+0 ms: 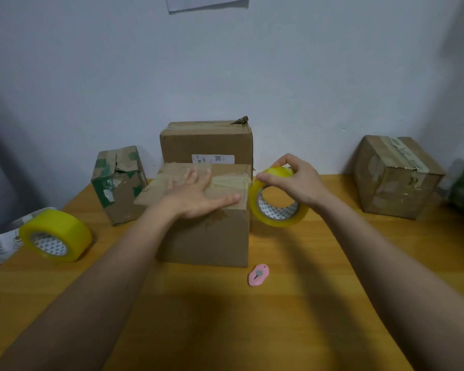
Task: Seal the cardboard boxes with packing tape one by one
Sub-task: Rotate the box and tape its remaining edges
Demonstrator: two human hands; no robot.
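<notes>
— Four cardboard boxes sit on our worktop (306, 303), and the near box (209, 231) is the one we are working on. Why is our left hand (196, 194) lying flat on it?

— We judge it pins the flaps shut and keeps the box from sliding; the fingers are straight and spread, pressing on the top rather than gripping.

— And our right hand (292, 180)?

— It pinches the tape roll (277, 204) at its upper rim, thumb and fingers curled round it, holding the roll upright just beside the box's right edge. We think that puts the tape in line with the top seam. Whether a strip already runs onto the box, we cannot tell.

— The pink cutter (258, 275)?

— Lying in front of the box, near enough to reach once a strip needs cutting.

— The rest?

— A spare roll (55, 235) rests at the left, with the green-patched box (118, 186), the tall box (206, 141) behind and the right-hand box (397, 178) standing apart.
</notes>
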